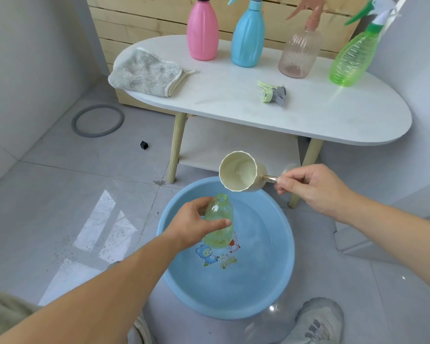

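Note:
My left hand (193, 223) grips a clear green bottle (220, 229) with no cap, held upright over a blue basin (281, 276) of water on the floor. My right hand (310, 188) pinches the handle of a cream scoop cup (238, 173), tipped sideways with its mouth facing me, just above and right of the bottle's open neck. The cup looks empty. A loose green and grey spray head (272, 91) lies on the white table (233, 100).
On the table stand a pink bottle (202, 33), a blue spray bottle (247, 38), a clear pinkish spray bottle (299, 50) and a green spray bottle (353, 58). A grey cloth (144, 73) lies at its left end. A grey ring (97, 120) lies on the tiled floor. My shoe (315, 321) is beside the basin.

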`<action>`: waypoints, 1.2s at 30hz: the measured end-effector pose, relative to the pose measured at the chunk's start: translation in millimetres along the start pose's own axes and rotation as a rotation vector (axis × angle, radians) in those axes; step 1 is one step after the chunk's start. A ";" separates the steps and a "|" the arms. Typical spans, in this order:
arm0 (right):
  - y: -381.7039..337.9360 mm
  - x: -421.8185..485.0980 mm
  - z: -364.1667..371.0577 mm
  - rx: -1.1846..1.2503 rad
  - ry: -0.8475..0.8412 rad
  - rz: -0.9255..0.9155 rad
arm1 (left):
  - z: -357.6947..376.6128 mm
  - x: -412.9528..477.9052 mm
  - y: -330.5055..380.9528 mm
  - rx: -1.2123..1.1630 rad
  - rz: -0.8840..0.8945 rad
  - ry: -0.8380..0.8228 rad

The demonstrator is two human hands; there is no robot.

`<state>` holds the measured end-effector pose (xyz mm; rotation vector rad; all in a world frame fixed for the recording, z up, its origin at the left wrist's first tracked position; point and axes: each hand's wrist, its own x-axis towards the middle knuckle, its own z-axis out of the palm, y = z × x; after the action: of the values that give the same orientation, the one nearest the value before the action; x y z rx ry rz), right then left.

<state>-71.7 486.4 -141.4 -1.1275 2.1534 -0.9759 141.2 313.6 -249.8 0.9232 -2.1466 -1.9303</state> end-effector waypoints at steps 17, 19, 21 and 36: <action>-12.3 -12.1 3.7 -0.024 0.052 -0.093 | -0.7 -0.9 4.0 0.028 0.024 0.003; -12.9 -12.1 3.7 -0.035 0.052 -0.096 | -0.6 0.0 3.0 0.028 0.025 0.003; -14.3 -12.2 4.0 -0.040 0.057 -0.103 | -1.1 0.5 2.2 0.032 0.026 0.006; -16.6 -8.2 0.9 -0.137 0.104 -0.184 | -2.1 5.6 -6.0 0.050 0.002 0.038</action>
<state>-58.9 486.5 -127.9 -1.3891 2.2589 -0.9983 139.9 309.0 -256.8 0.9580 -2.1830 -1.8508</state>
